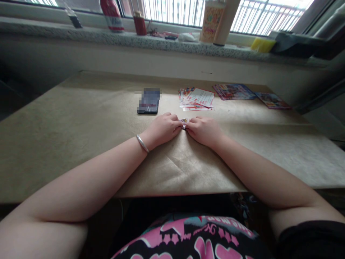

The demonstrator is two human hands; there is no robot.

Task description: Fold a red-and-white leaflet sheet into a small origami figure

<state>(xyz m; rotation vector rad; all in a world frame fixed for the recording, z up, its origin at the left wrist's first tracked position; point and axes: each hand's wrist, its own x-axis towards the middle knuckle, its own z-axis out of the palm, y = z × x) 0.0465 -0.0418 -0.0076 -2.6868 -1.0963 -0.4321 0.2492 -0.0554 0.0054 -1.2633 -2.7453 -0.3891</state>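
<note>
Both hands meet near the middle of the table, gripping one small printed packet point(184, 121) between them. My left hand point(165, 126), with a silver bangle on its wrist, has its fingers closed on the packet's left side. On the other side, my right hand point(203, 130) pinches it between thumb and fingers. Most of the packet is hidden by the fingers, and its exact kind is hard to make out. Just beyond the hands lies a loose pile of printed cards point(198, 99). A dark phone point(149, 101), partly pixelated, rests beyond my left hand.
Colourful printed packs point(234, 91) lie at the back right, with another pack point(272, 100) beside them. Behind the table point(81, 133), a stone windowsill point(94, 40) holds a red bottle point(112, 15), a red jar point(139, 24), a patterned cup point(211, 21) and a yellow item point(262, 45).
</note>
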